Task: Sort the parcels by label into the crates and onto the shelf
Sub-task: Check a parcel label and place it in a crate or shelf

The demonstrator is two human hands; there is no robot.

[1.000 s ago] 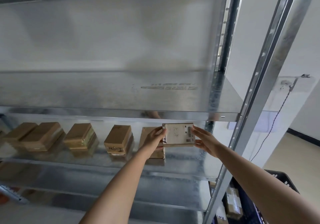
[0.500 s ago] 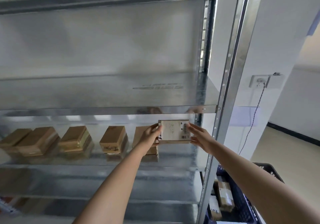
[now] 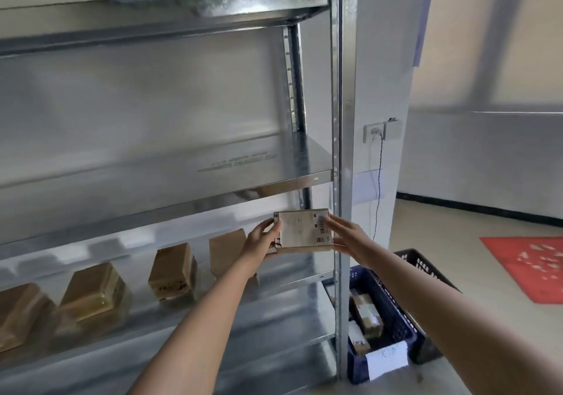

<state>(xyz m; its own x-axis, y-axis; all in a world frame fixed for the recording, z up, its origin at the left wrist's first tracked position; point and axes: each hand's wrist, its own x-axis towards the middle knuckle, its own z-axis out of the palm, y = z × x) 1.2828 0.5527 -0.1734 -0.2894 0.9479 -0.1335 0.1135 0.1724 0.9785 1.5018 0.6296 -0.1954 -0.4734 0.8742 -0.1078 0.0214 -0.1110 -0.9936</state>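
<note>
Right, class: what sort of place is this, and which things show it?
Probably a parcel sorting or storage room: a metal rack with brown parcels in a row, and a labelled crate of parcels on the floor.

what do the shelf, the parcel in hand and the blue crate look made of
Shelf: likely galvanized steel, shiny grey with a mottled sheen.
Parcel: apparently brown cardboard, matte, with a printed barcode label.
Blue crate: probably moulded plastic, with perforated lattice walls.
</note>
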